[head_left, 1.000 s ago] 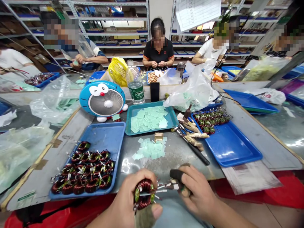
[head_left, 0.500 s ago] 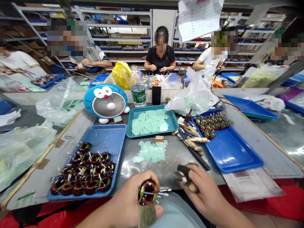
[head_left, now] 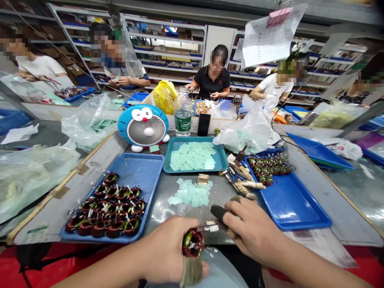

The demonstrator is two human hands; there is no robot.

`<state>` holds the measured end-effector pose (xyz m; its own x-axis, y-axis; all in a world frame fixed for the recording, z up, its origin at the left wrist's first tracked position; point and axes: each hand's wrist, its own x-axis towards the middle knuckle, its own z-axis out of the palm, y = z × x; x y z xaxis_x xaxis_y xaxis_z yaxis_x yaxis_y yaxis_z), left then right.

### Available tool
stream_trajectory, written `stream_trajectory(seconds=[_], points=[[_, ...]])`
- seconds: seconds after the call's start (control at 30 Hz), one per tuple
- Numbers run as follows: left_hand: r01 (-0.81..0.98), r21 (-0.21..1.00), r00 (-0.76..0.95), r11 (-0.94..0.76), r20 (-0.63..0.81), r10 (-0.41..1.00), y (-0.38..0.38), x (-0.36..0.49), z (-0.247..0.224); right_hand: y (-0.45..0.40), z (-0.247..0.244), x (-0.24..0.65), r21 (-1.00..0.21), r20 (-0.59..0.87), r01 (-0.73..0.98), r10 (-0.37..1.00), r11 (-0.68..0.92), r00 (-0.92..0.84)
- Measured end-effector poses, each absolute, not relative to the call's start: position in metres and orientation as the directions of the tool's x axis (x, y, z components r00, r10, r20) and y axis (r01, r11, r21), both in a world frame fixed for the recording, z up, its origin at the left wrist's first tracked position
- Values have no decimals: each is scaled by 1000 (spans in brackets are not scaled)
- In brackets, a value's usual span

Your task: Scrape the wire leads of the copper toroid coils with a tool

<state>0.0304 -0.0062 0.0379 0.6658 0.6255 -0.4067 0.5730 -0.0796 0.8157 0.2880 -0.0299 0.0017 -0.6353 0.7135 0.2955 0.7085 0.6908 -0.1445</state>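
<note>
My left hand (head_left: 168,248) is closed around a toroidal coil (head_left: 192,243), a ring wound with dark copper wire, with green-yellow patches and white-tipped leads. A grey-green cloth wrap covers my left thumb. Just right of the coil, my right hand (head_left: 250,226), with dark covers on some fingers, is closed at leads that stretch out from the ring; the exact grip is partly hidden. More wound coils (head_left: 112,208) stand in rows in the blue tray (head_left: 136,166) at left. Pale green paper squares (head_left: 192,193) lie loose ahead of my hands, beside a small wooden block (head_left: 203,179).
A teal tray (head_left: 225,158) holds more green squares. Pliers (head_left: 230,175) and cloth-wrapped pieces (head_left: 250,185) lie at right, near a blue tray (head_left: 295,208) with finished-looking coils. A cartoon fan (head_left: 148,132), water bottle (head_left: 183,120) and phone (head_left: 204,125) stand behind. Co-workers sit opposite.
My right hand has moved left to the coil and closed at its leads. My left hand and the coil have shifted slightly right in view. The whole view has tilted.
</note>
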Motion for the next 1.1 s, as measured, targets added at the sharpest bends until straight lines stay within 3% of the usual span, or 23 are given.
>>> stream_trajectory(seconds=[0.13,0.33,0.67,0.87,1.1], points=[[576,805,709,-138,-409,575,-7,30,36,-30,18,298,-129,247,654,662,746,-707],[653,700,690,-289,-392,609,-1,34,43,-37,5,298,-333,158,679,749,654,-644],[688,567,709,-453,-393,585,9,42,53,-32,3,303,-204,225,675,705,709,-672],[661,579,742,-478,-406,533,8,44,54,-32,11,310,-225,130,631,664,743,-736],[653,579,747,-489,-386,541,16,41,56,-34,-6,314,-263,177,689,736,675,-654]])
